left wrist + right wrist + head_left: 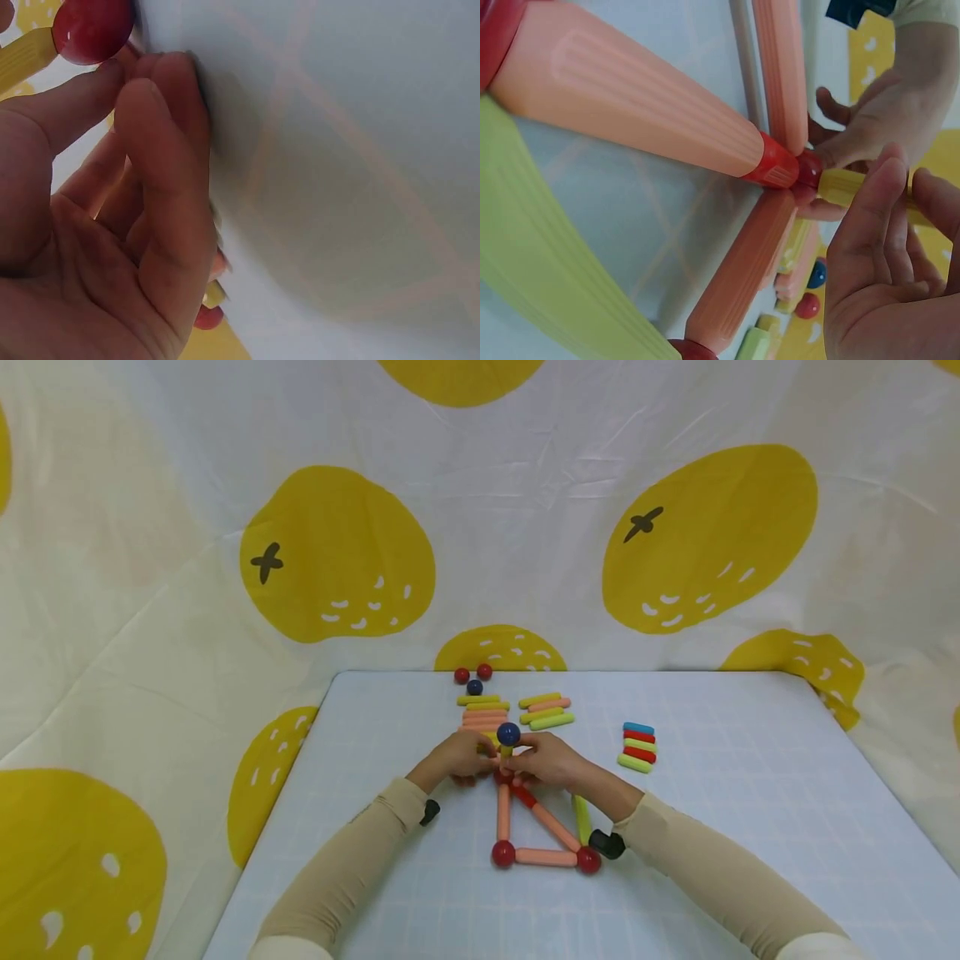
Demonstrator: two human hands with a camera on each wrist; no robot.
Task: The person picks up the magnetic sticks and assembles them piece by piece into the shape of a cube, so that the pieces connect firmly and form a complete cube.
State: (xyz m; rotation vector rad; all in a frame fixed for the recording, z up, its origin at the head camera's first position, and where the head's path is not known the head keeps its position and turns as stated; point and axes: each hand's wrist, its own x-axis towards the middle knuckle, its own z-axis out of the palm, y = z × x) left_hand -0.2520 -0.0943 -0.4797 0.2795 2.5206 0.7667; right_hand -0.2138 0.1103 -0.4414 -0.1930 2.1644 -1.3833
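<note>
We take this for a small screened-off play area: a creased white cloth printed with large yellow fruit shapes hangs behind and along both sides of a rectangular table. A pale blue cover with a faint grid, slim multicoloured toy sticks and glossy red and blue balls add to that impression. We cannot tell whether a home or studio surrounds it.
</note>
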